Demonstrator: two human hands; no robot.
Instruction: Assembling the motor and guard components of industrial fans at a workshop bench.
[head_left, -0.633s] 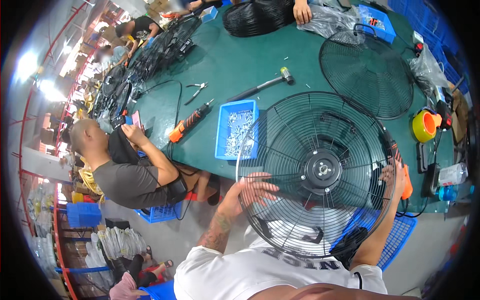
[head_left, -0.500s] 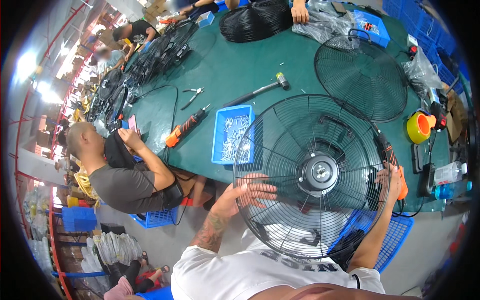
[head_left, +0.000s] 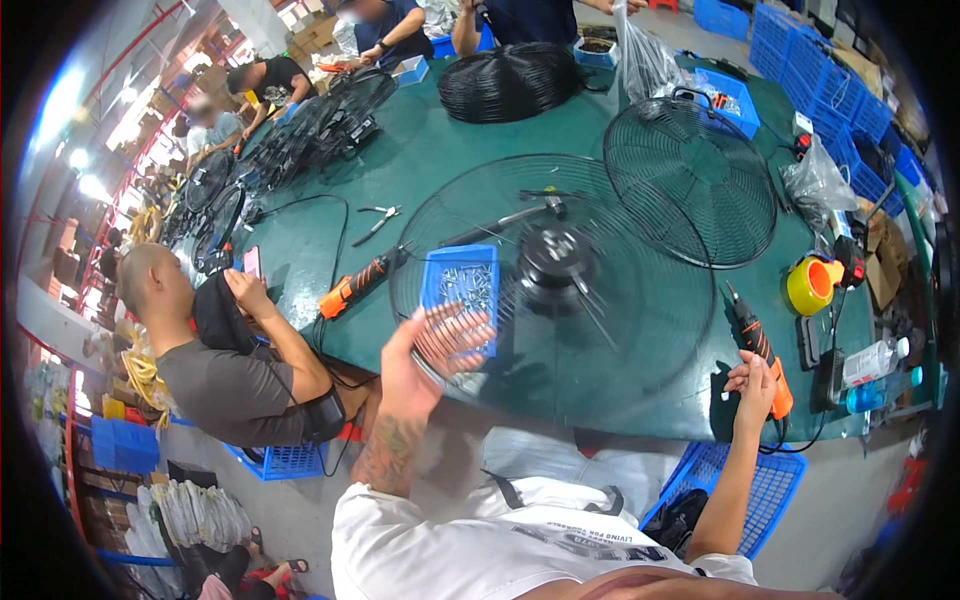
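A round black wire fan guard [head_left: 640, 290] with a dark hub [head_left: 556, 260] at its centre hangs tilted over the near table, smeared by motion. My left hand [head_left: 440, 345] holds its lower left rim, the thumb over the edge and the fingers behind the wires. Beneath the guard, a blue box of screws [head_left: 470, 285] and a hammer [head_left: 515, 218] show through. My right hand [head_left: 752, 378] is off the guard, fingers loosely bent and apart, beside an orange and black electric screwdriver [head_left: 765, 355]. I see nothing between those fingers.
A second wire guard [head_left: 690, 185] lies at the right. Another electric screwdriver [head_left: 360, 285] and pliers [head_left: 376, 225] lie to the left. A yellow tape roll [head_left: 812, 287] and bottles [head_left: 875, 362] line the right edge. A co-worker [head_left: 230, 370] sits at the left; stacked guards [head_left: 510, 85] stand behind.
The guard has moved left and away from me, over the screw box, and is now blurred. My left hand went with it. My right hand has let go of its rim.
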